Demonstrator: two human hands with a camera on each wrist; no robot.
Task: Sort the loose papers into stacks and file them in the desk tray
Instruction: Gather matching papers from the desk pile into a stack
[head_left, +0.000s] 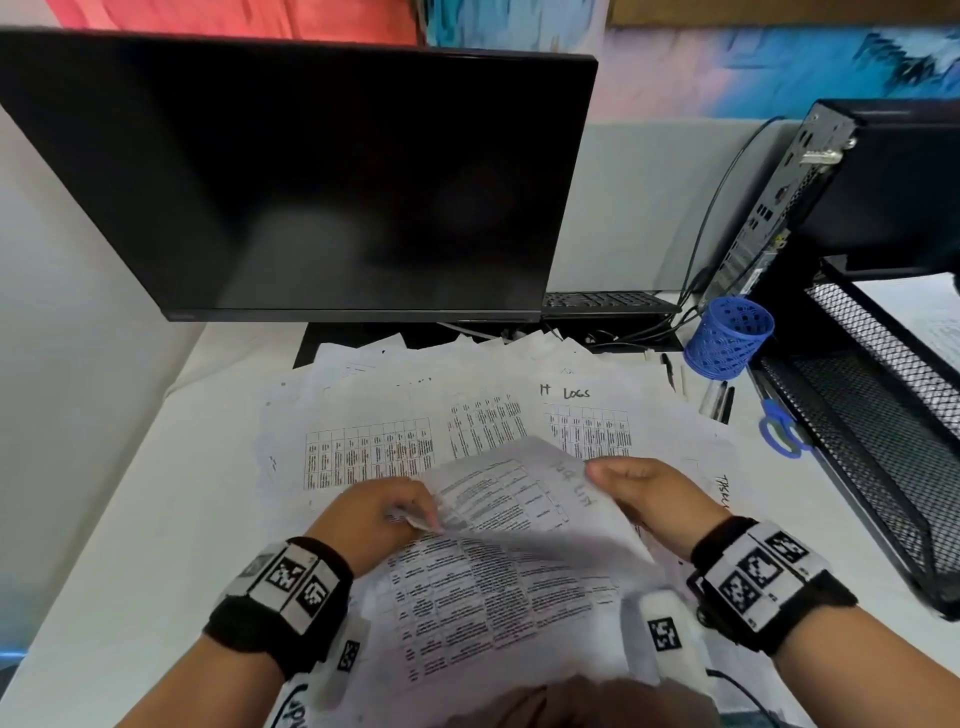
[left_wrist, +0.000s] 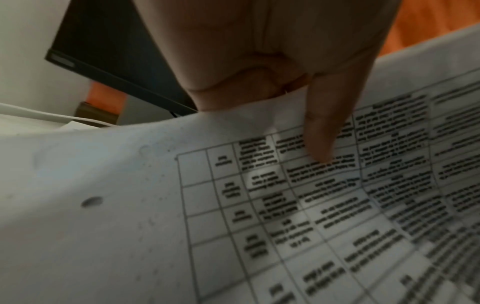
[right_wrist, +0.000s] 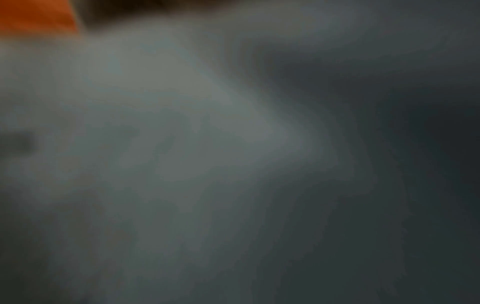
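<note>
Several printed sheets with tables (head_left: 467, 415) lie fanned over the white desk in front of the monitor. Both hands hold a small bundle of printed sheets (head_left: 498, 571) lifted above that spread. My left hand (head_left: 379, 514) pinches the bundle's left edge; in the left wrist view its thumb (left_wrist: 324, 131) lies on the printed table of the bundle (left_wrist: 259, 205). My right hand (head_left: 649, 499) grips the far right corner of the curled top sheet. The black mesh desk tray (head_left: 857, 415) stands at the right with paper on its upper level. The right wrist view is a grey blur.
A black monitor (head_left: 322, 182) stands behind the papers, with a keyboard (head_left: 608, 301) beyond. A blue mesh pen cup (head_left: 727, 338), pens (head_left: 719, 400) and blue-handled scissors (head_left: 779, 426) lie between papers and tray. A black computer case (head_left: 857, 182) sits at the right.
</note>
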